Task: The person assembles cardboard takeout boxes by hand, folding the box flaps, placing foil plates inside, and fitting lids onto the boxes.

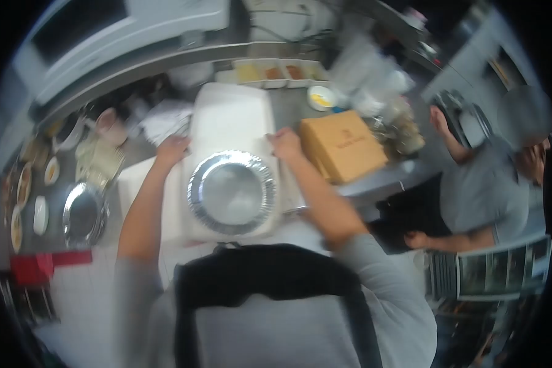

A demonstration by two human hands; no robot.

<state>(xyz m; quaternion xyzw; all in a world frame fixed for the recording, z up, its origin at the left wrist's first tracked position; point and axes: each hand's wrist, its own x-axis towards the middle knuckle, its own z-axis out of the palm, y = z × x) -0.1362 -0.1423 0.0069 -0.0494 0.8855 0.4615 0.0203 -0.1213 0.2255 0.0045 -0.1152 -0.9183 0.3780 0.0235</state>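
A white takeaway box (228,113) lies opened out in front of me on the counter. In its near half sits a round foil pan (230,195) with a crimped rim. My left hand (173,149) is closed on the box's left edge. On the opposite edge my right hand (285,144) grips the box, its fingers curled and slightly blurred. Just beyond that hand stands a brown cardboard box (345,146) with small dark print on its top.
Another foil pan (84,213) rests on the counter at left, near small dishes (41,214). White trays of food (273,73) line the back, beside a white bowl with yellow contents (321,98). Plastic bags (374,80) crowd the back right. Another person (484,190) stands at right.
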